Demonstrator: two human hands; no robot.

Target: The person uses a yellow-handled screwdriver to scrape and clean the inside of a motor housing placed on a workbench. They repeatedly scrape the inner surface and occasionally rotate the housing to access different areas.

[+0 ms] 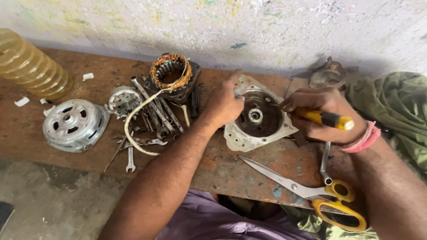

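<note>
Rust-stained and worn, the wooden worktop (231, 171) runs along a flaking whitewashed wall (267, 26). Toward its back edge, right of the middle, lies a motor end housing (260, 118), a grey metal plate with a dark round cavity and a bearing at its centre. The left hand (223, 104) rests on the housing's left rim, fingers curled down over the edge and pressing it to the worktop. The right hand (322, 113) is closed around a screwdriver with a yellow handle (327, 119); its tip lies toward the housing's right rim, hidden under the fingers. Near the front edge lie yellow-handled scissors (311, 193), blades slightly parted. Left of the housing sits a stator with copper windings (171, 75), with a heap of spanners (153, 115) in front of it and a second round motor cover (73, 124) further left. A ribbed yellowish hose (31, 64) occupies the back left corner, and green cloth (391, 106) is bunched at the right end.
</note>
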